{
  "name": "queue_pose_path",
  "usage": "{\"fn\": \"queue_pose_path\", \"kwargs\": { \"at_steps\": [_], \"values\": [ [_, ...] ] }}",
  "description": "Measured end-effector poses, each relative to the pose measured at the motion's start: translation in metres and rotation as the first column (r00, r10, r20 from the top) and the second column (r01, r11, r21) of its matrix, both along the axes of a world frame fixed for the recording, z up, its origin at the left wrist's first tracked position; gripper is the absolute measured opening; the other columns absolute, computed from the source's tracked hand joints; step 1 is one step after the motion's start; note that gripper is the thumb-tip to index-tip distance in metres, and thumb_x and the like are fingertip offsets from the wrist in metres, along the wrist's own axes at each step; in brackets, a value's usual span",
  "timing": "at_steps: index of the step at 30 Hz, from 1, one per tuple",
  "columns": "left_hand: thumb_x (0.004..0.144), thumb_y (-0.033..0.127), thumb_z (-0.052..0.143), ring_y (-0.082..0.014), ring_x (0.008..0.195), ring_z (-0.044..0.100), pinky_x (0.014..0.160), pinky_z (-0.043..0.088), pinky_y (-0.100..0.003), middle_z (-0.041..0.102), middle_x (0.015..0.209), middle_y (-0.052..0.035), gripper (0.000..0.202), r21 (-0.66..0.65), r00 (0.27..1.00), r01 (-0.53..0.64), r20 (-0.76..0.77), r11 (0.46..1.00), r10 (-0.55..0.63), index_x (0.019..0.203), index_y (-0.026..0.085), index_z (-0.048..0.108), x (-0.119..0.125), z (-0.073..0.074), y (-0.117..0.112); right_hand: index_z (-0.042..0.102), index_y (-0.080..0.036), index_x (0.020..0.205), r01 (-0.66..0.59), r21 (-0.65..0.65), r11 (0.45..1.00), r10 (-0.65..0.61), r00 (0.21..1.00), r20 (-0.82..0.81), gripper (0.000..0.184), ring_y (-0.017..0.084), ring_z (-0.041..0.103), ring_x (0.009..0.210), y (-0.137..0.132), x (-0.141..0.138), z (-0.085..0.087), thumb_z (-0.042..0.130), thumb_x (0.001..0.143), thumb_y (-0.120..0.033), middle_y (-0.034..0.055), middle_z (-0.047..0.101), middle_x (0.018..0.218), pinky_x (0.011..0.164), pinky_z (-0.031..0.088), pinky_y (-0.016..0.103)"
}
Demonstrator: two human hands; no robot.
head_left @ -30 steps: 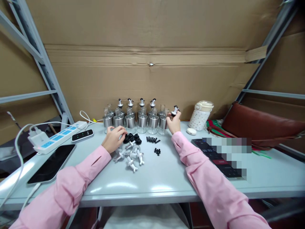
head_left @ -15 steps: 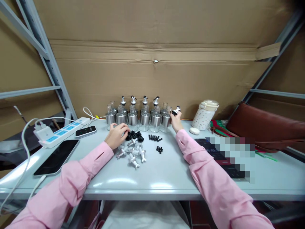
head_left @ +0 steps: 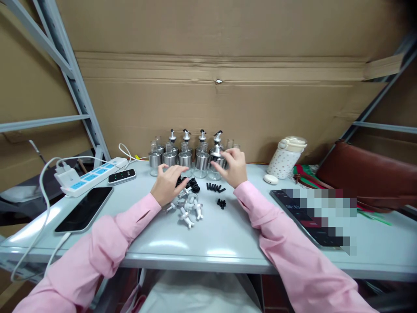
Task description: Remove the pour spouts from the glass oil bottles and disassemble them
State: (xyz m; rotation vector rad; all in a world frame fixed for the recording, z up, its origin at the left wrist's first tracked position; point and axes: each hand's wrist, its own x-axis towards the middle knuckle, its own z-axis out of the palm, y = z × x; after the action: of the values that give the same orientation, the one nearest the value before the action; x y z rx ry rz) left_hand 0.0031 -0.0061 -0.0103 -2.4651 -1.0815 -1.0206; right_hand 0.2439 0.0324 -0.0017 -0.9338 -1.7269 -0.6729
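My right hand [head_left: 235,168] has its thumb and forefinger around a pour spout [head_left: 216,152], white with a black stopper, at the neck of a front-row glass bottle [head_left: 214,173] with a metal sleeve. My left hand [head_left: 169,182] hovers with fingers spread beside a cluster of black stoppers [head_left: 194,187], partly covering them. Below these lies a heap of white spout pieces [head_left: 185,216]. Small black tubes [head_left: 215,188] and tiny black caps [head_left: 221,203] lie in separate groups between my hands. Several bottles in the back row carry fitted pour spouts [head_left: 186,134].
To the left are a power strip [head_left: 97,177], a black-screened phone [head_left: 85,211] and white cables. At right stand a spotted tumbler [head_left: 284,158], a round white object [head_left: 271,179], another phone [head_left: 306,217] and a brown bag [head_left: 368,174]. Cardboard backs the table.
My right hand has moved left with the pour spout, from beside the bottle row to a front bottle's neck. My left hand has lifted slightly and its fingers have spread. The view has shifted a little.
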Motion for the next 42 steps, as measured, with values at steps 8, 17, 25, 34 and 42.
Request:
{"fn": "queue_pose_path", "kwargs": {
  "at_steps": [8,17,25,34,42],
  "values": [
    [0.091,0.043,0.033,-0.0193,0.087,0.056,0.079,0.026,-0.034,0.062,0.1,-0.007,0.037,-0.069,0.999,0.038,0.028,0.997,-0.036,0.115,0.016,0.041,0.019,-0.003,-0.013,0.06,-0.018,0.079,-0.219,0.011,0.976,0.208,0.939,0.275,0.028,0.017,0.046,0.066,-0.029,-0.043,-0.007,0.053,0.08,-0.045,0.004,0.054,0.069,0.065,0.033,0.033],
    [0.092,0.033,0.025,-0.0186,0.076,0.053,0.075,0.027,-0.035,0.059,0.086,-0.0061,0.028,0.011,0.998,0.054,-0.018,0.998,-0.054,0.098,0.014,0.046,0.013,-0.01,-0.005,0.059,-0.015,0.086,-0.311,-0.125,0.942,0.334,0.896,0.293,0.033,0.018,0.05,0.068,-0.039,-0.041,0.0,0.052,0.078,-0.047,0.007,0.059,0.074,0.061,0.039,0.031],
    [0.086,0.057,0.03,-0.0197,0.08,0.051,0.077,0.031,-0.035,0.059,0.089,-0.0087,0.048,0.01,0.959,0.236,-0.162,0.972,-0.232,0.095,0.014,0.049,0.011,-0.012,-0.004,0.056,-0.016,0.091,-0.293,-0.173,0.94,0.334,0.892,0.306,0.034,0.018,0.054,0.074,-0.04,-0.045,-0.003,0.04,0.086,-0.045,0.0078,0.06,0.079,0.064,0.042,0.03],
    [0.08,0.058,0.043,-0.0121,0.051,0.042,0.065,0.03,-0.032,0.051,0.055,0.0019,0.046,-0.13,0.984,0.146,-0.087,0.981,-0.158,0.059,0.017,0.045,0.018,-0.013,-0.011,0.054,-0.016,0.089,-0.393,-0.063,0.918,0.386,0.843,0.375,0.028,0.016,0.051,0.069,-0.047,-0.054,0.0,0.044,0.085,-0.042,0.0077,0.062,0.079,0.063,0.041,0.029],
    [0.082,0.041,0.042,-0.0121,0.05,0.041,0.066,0.031,-0.033,0.05,0.051,0.0012,0.035,-0.016,0.967,0.191,-0.17,0.982,-0.19,0.055,0.018,0.041,0.016,-0.013,-0.011,0.054,-0.016,0.069,-0.228,-0.007,0.974,0.205,0.861,0.465,0.047,0.016,0.043,0.057,-0.047,-0.055,0.002,0.037,0.082,-0.058,0.0034,0.053,0.058,0.053,0.03,0.028]
  ]
}}
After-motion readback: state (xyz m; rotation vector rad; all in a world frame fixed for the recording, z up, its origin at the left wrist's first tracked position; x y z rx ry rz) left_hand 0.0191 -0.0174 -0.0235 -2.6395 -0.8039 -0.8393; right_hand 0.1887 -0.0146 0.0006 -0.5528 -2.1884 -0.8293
